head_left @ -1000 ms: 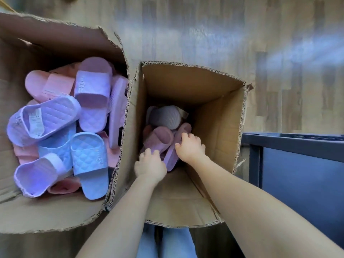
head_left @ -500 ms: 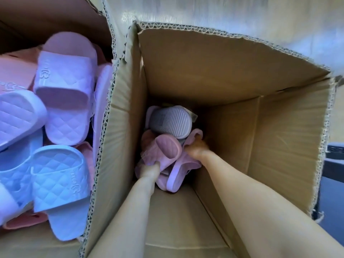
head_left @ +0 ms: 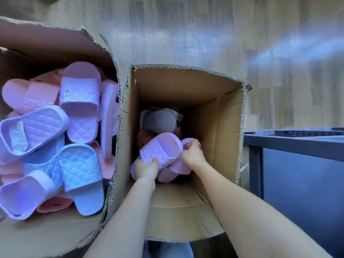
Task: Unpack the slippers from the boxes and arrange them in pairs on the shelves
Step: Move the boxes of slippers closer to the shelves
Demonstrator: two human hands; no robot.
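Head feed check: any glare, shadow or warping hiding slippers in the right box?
Head view: glare streaks the floor; the right box is shadowed at its bottom, dimming the grey slipper; wide-angle warping bows box rims; the lilac slipper in the left hand reads clearly.

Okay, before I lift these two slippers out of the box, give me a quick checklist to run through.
1. Left hand grips the lilac quilted rubber slipper: ok.
2. Right hand grips the second lilac slipper beneath it: ok.
3. Those two match as a pair: cannot tell, the lower one is mostly hidden.
4. Path up out of the tall brown cardboard box is open: ok.
5. Grey ribbed-sole slipper will stay put: cannot tell, it lies close behind.
6. Dark metal shelf has room: cannot tell, only its corner shows.
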